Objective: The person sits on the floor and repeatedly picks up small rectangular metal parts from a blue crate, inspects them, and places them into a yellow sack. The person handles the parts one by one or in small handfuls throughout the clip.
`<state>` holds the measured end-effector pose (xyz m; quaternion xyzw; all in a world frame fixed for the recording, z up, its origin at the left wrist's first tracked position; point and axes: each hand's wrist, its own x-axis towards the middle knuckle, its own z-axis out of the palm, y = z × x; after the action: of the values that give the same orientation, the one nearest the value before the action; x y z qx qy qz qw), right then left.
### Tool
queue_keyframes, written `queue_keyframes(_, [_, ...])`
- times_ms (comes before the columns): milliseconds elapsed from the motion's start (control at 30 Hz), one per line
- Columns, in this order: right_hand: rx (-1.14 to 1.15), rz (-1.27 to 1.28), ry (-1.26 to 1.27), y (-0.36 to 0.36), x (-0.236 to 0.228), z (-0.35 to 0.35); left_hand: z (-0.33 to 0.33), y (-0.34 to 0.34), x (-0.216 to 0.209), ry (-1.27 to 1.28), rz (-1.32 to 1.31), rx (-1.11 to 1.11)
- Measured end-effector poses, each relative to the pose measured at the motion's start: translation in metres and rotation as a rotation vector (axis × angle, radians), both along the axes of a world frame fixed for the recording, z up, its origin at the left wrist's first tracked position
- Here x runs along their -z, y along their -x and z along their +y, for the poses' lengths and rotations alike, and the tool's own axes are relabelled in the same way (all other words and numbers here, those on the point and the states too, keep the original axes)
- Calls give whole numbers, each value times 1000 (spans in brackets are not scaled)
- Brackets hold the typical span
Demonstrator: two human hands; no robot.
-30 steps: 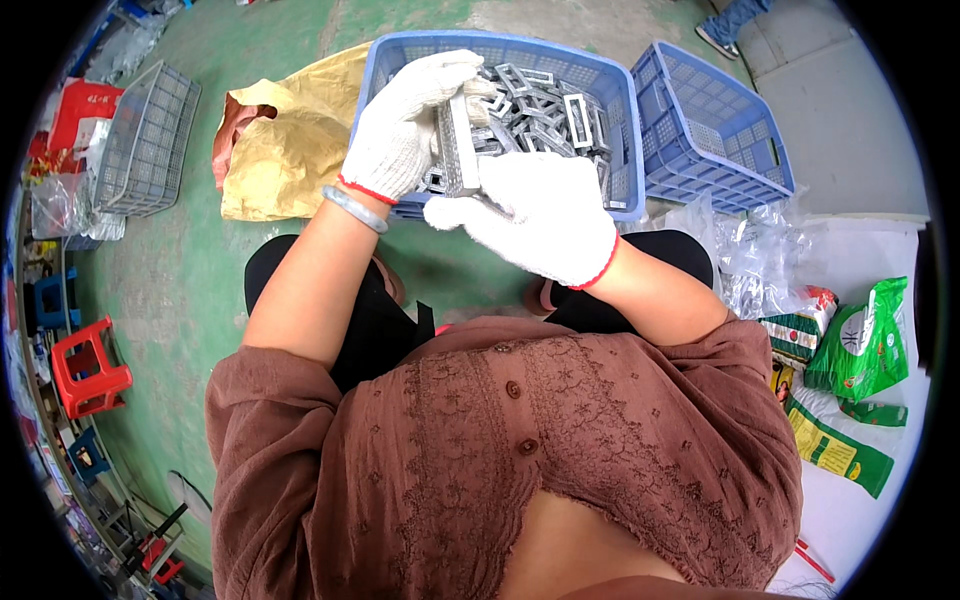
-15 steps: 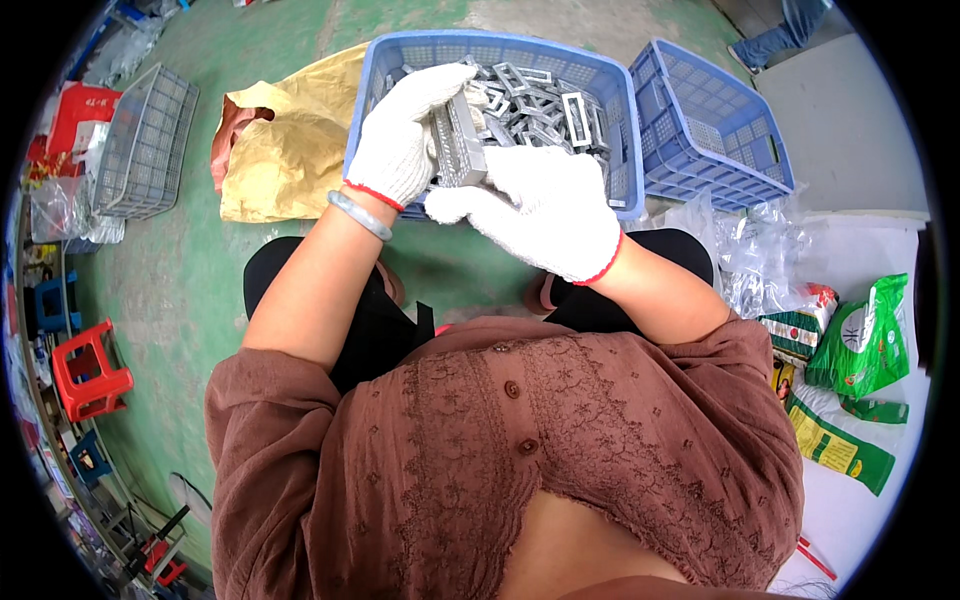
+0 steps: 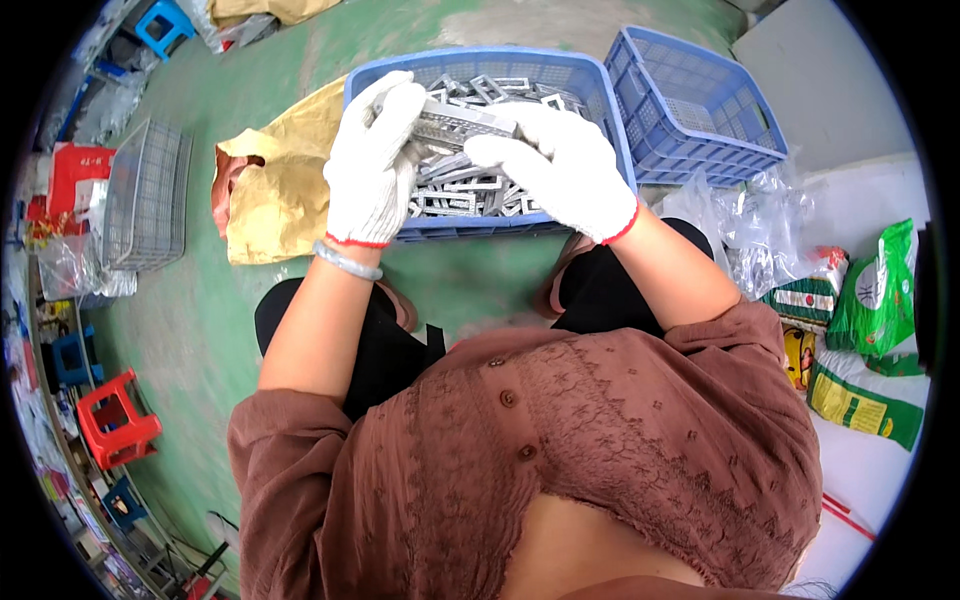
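i see green and yellow bags [image 3: 868, 350] at my right and a tan sack [image 3: 270, 190] left of the blue crate [image 3: 610, 120]. my left hand [image 3: 372, 165] and right hand [image 3: 560, 165] each grip an end of a grey part [image 3: 462, 122], held over the crate.

We cannot see the ends of the stack of grey metal frames [image 3: 462, 124]: the gloved left hand [image 3: 372, 165] covers the nine o'clock end, the gloved right hand [image 3: 560, 168] the three o'clock end. The blue crate [image 3: 480, 62] has its near wall partly hidden behind both wrists. The fingertips are hidden too.
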<state>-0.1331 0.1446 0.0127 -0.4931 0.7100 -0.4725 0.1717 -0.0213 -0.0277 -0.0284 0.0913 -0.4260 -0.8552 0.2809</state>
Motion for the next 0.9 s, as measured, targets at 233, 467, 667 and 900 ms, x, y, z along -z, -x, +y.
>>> queue_keyframes(233, [56, 30, 108, 18, 2, 4, 11, -4, -11, 60, 2, 43])
queue_keyframes(467, [41, -12, 323, 29, 20, 2, 14, -7, -8, 167, 20, 84])
queue_keyframes(667, [34, 192, 421, 37, 27, -1, 15, -9, -6, 214, -20, 84])
queue_keyframes(900, [46, 155, 354, 30, 17, 3, 15, -10, -10, 211, -76, 118])
